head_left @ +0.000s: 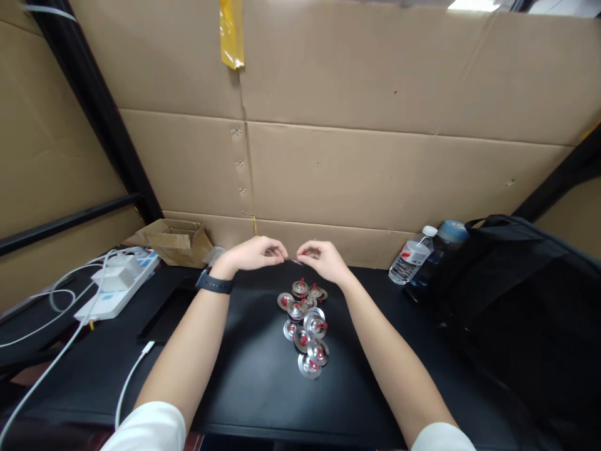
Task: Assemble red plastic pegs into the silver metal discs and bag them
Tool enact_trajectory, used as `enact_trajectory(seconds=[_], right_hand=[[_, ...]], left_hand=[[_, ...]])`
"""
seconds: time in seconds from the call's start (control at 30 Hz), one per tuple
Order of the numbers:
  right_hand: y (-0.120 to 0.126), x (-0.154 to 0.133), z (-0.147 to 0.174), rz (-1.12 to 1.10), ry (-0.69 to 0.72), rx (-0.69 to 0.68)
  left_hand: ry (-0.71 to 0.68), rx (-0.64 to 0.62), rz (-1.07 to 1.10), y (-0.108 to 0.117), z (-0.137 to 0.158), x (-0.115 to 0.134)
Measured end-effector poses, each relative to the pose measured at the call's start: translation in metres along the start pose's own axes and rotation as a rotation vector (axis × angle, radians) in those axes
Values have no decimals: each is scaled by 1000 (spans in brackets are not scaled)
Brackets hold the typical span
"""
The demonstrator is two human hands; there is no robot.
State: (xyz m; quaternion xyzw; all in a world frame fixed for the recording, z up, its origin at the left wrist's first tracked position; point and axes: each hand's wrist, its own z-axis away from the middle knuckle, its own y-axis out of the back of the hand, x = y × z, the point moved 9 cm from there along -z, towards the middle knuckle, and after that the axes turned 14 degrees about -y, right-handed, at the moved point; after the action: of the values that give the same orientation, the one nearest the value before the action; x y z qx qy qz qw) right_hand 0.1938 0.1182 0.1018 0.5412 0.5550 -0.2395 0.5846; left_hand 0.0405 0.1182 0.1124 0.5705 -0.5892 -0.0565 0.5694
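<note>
My left hand (256,254) and my right hand (323,260) meet fingertip to fingertip above the far side of a black table (253,382). Between them they pinch a small thin part (295,259) with a bit of red on it; it is too small to make out. Just in front of my hands lies a cluster of several round silver metal discs (306,326) with red pieces at their centres, spread toward me on the table. A black watch is on my left wrist.
A white power strip (117,285) with plugs and white cables lies at the left, a torn cardboard box (176,241) behind it. A water bottle (410,257) and a dark bottle stand at the right beside a black bag (516,294). Cardboard walls enclose the back.
</note>
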Motion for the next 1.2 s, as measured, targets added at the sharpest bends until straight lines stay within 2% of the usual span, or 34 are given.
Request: enact_trajectory(seconds=[0.07,0.13,0.23,0.3,0.4,0.5,0.63,0.73,0.87,1.03,1.2], right_hand=[[19,-10,2,-139,10,77],[31,-18,6,-225,38,141],[42,-26,12,-298,67,244],[46,-29,14,-309,72,293],[49,-35,18,-322,87,328],[52,-42,25,-327,103,358],[46,-44,40,-302,120,320],[32,-26,52,-357,88,216],[12,10,66,-362,3,144],[-9,36,73,-183,-13,133],[-23,50,71,26,1,115]], left_hand=[[-118,138,34,-4,-14,24],[-216,371,84,-2,-24,39],[-271,646,156,-3,-29,41],[-257,708,236,-8,-32,35],[-215,704,339,-13,-34,30],[-228,682,331,-14,-32,43],[-283,669,67,-16,-25,72],[-272,597,-172,-28,-19,81],[-200,432,-205,-57,-9,62],[-96,423,-95,-79,10,30],[-26,371,-168,-91,21,11]])
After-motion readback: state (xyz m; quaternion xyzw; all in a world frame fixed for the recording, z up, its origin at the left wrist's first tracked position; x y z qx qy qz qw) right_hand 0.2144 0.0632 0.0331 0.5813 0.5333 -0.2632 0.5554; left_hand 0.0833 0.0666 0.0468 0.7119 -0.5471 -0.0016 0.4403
